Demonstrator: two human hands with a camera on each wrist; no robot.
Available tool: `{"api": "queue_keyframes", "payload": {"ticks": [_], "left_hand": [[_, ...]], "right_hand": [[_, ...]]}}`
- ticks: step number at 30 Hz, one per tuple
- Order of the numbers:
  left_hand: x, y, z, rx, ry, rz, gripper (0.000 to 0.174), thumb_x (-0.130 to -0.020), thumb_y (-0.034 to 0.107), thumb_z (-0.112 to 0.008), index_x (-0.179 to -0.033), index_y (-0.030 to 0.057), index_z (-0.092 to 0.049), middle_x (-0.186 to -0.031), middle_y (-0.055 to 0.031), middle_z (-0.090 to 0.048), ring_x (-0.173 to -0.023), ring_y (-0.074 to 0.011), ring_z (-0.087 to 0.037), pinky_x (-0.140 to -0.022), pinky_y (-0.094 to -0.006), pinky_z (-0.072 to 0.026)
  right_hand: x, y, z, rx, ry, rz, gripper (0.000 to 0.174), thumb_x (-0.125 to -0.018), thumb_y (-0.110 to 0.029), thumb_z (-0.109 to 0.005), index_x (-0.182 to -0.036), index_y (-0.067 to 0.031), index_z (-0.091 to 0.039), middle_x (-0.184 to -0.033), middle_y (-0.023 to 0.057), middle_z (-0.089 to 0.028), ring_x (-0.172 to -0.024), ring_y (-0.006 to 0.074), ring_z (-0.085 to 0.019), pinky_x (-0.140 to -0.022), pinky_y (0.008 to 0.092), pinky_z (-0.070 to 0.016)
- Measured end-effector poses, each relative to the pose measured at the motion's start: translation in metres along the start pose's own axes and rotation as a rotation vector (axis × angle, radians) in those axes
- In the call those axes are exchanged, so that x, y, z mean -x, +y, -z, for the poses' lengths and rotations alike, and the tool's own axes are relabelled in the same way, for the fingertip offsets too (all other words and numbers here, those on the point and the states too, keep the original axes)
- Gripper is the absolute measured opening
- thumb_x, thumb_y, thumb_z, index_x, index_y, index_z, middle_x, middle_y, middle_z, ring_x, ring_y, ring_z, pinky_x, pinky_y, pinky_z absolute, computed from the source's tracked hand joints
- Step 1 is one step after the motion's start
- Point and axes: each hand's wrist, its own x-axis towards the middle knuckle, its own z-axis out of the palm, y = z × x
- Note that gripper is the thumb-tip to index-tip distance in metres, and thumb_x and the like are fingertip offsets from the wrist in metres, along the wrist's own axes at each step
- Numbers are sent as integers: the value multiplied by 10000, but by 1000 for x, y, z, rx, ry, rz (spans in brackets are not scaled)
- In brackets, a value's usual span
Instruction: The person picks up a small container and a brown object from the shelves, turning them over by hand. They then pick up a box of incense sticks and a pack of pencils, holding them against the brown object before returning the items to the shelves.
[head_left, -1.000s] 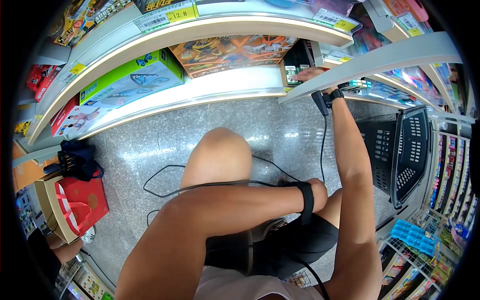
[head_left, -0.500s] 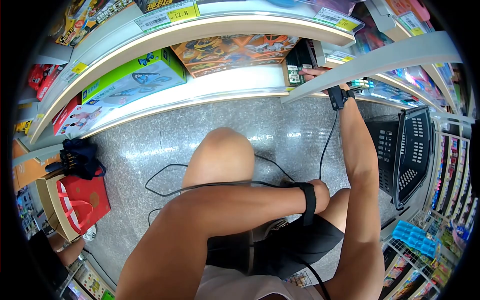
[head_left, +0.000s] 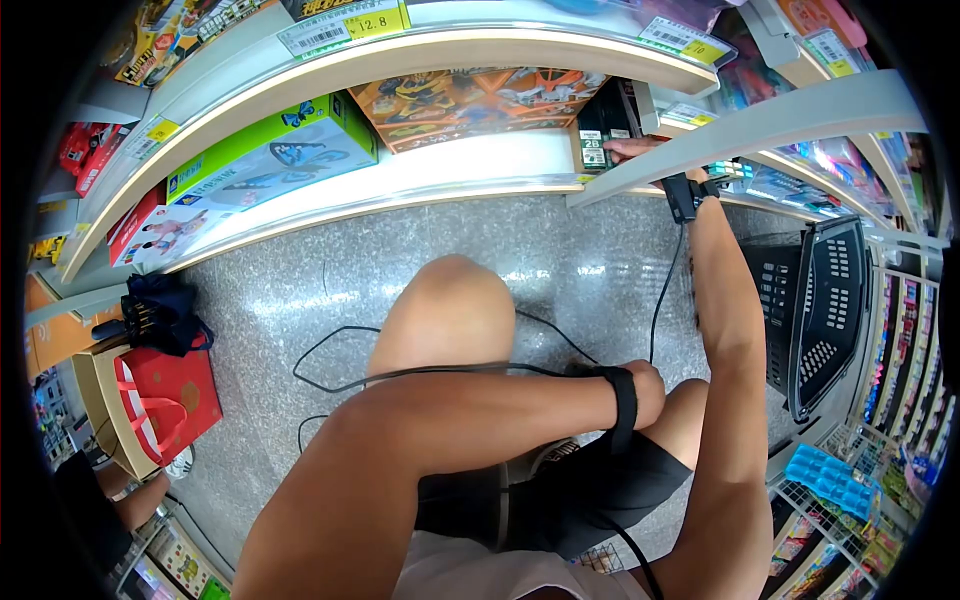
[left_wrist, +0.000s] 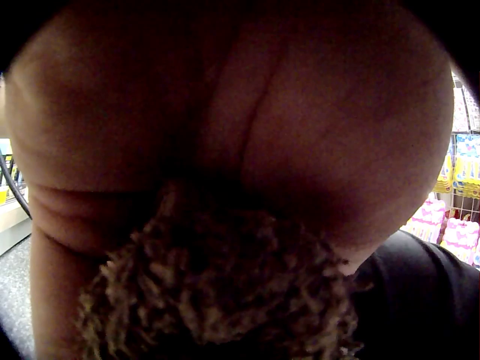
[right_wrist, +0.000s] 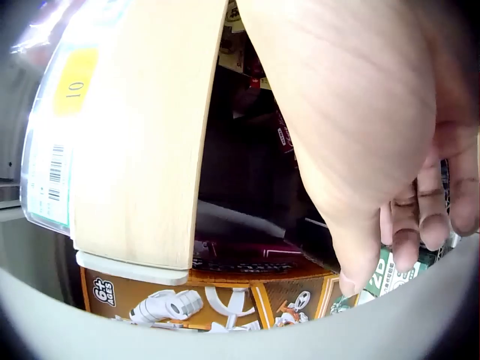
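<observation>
At the upper right of the head view, my right hand (head_left: 630, 149) reaches under a shelf bar with its fingertips at a dark box (head_left: 592, 152) with a green and white 2B label. In the right wrist view the thumb and loosely bent fingers of the right hand (right_wrist: 345, 105) stand beside the green and white label (right_wrist: 397, 274). My left hand (head_left: 648, 388), strapped at the wrist, lies over the bent right leg. Its fingers are hidden in the head view, and the left wrist view shows only a dark, close stretch of skin (left_wrist: 337, 135).
A grey shelf bar (head_left: 760, 130) crosses above the right hand. An orange toy box (head_left: 470, 110) and a green toy box (head_left: 270, 150) stand on the low shelf. To the right is a black basket (head_left: 825, 310). A red bag (head_left: 175, 400) is at the left; black cables (head_left: 440, 370) cross my legs.
My right wrist has shifted a little to the right and turned, while the fingertips stay by the 2B box. The left hand rests as before.
</observation>
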Motion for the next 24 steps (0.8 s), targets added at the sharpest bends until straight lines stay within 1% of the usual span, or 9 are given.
{"api": "queue_keyframes", "payload": {"ticks": [4,6,7,9,12,19,21,22,24], "left_hand": [[-1,1,-1,-11,-26,-1,273,-912,316,-607,-879,112,-785,-873,-135,-740,-884,-307,-712,-713,-448,-556],[-1,0,-2,-31,-31,-8,272,-911,322,-606,-887,118,-785,-864,-131,-741,-863,-306,-713,-680,-460,-555],[-2,0,-3,-30,-31,-9,272,-911,322,-606,-887,118,-785,-864,-131,-741,-863,-306,-713,-680,-460,-555],[-2,1,-4,-57,-17,-6,270,-908,325,-607,-892,122,-785,-851,-131,-739,-839,-308,-714,-639,-477,-550],[-4,3,-4,-94,-34,-10,268,-905,324,-608,-880,125,-785,-837,-131,-737,-822,-311,-713,-611,-482,-544],[-2,2,-5,-71,22,-3,258,-896,307,-610,-876,119,-786,-856,-126,-739,-837,-308,-713,-620,-468,-544],[-1,0,-2,-38,3,-20,253,-892,294,-609,-880,112,-785,-868,-124,-740,-848,-308,-713,-634,-463,-546],[1,0,0,-37,2,-18,253,-892,294,-609,-880,112,-785,-868,-124,-740,-848,-308,-713,-634,-463,-546],[2,1,5,-43,-36,-22,246,-889,283,-611,-878,110,-785,-872,-124,-741,-857,-304,-714,-644,-459,-548]], "right_hand": [[1,-4,0,-62,-40,-58,439,-947,-300,-705,-1261,3,-662,-1002,41,-651,-875,108,-585,-793,227,-509],[7,-6,0,-90,-1,-57,441,-946,-306,-703,-1261,0,-662,-1077,52,-670,-952,112,-615,-840,225,-518],[8,-7,0,-90,-1,-57,441,-946,-306,-703,-1261,0,-662,-1077,52,-670,-952,112,-615,-840,225,-518],[10,-8,1,-233,-50,-30,468,-949,-317,-694,-1289,0,-639,-1165,76,-675,-1029,118,-631,-899,235,-524],[6,-11,-1,-249,-79,-43,508,-953,-344,-682,-1316,4,-613,-1237,91,-663,-1086,125,-636,-944,258,-529],[7,-14,8,-98,-149,19,548,-972,-398,-640,-1334,10,-591,-1345,106,-613,-1175,184,-624,-1009,280,-507],[-5,-9,9,-66,-118,-80,552,-967,-398,-643,-1326,18,-594,-1380,120,-589,-1186,202,-621,-1020,284,-503],[-8,-5,13,-66,-121,-80,552,-967,-398,-643,-1326,18,-594,-1380,120,-589,-1186,202,-621,-1020,284,-503],[-9,2,20,-111,-257,62,549,-970,-418,-631,-1332,-6,-596,-1398,125,-575,-1201,210,-615,-1031,293,-498]]}}
